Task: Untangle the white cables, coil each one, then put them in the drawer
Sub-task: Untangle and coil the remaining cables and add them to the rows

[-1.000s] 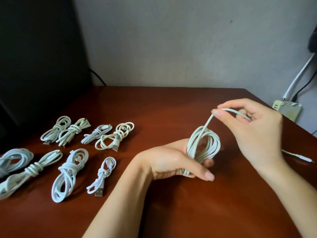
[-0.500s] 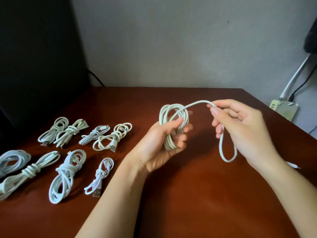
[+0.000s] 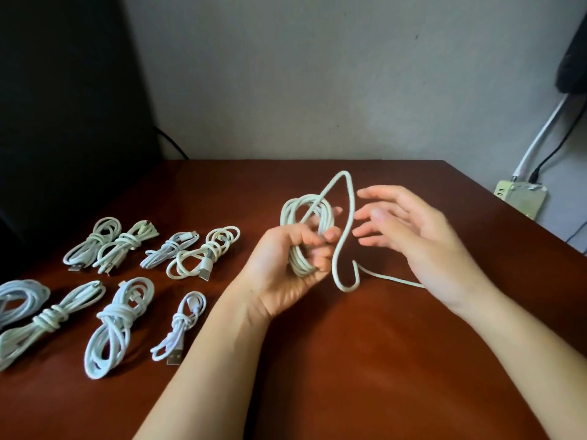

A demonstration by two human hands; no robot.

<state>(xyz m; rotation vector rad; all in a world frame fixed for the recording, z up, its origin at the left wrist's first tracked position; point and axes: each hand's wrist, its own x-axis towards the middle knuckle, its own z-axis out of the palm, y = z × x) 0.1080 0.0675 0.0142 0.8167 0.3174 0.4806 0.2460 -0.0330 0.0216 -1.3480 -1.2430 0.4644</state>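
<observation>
Table edges: the table (image 3: pixel 381 369) ends at the wall (image 3: pixel 317 74) on the far side, and its right edge slants from the far corner down to the picture's right border.
Open room: bare wood lies between my forearms, along the near side and behind my hands up to the wall.
Left side: eight coiled cables (image 3: pixel 117 325) lie in two rows, well apart from my hands. A dark panel (image 3: pixel 63 122) rises beyond them.
Right side: a power strip (image 3: pixel 521 198) sits past the table's right edge, with a white and a black lead going up from it.
Cut off: the leftmost bundles in the front row run out of the picture. My forearms leave at the bottom.
Hidden: the tail of the white cable (image 3: pixel 305 214) goes behind my right wrist, so I cannot see its end.
Hard to make out: my right hand (image 3: pixel 413 236) is blurred, and I cannot tell whether its fingertips touch the loose loop.
Left hand: my left hand (image 3: pixel 282 274) grips the coiled part of the white cable, fingers curled round its lower half, held above the table's middle.
Right hand: fingers spread and straight, holding nothing, just beside the loop.
Cable's look: several oval turns stand up from my fist. One loose strand rises to a peak, drops in an S-curve, hooks back up, then trails along the wood to the right.
</observation>
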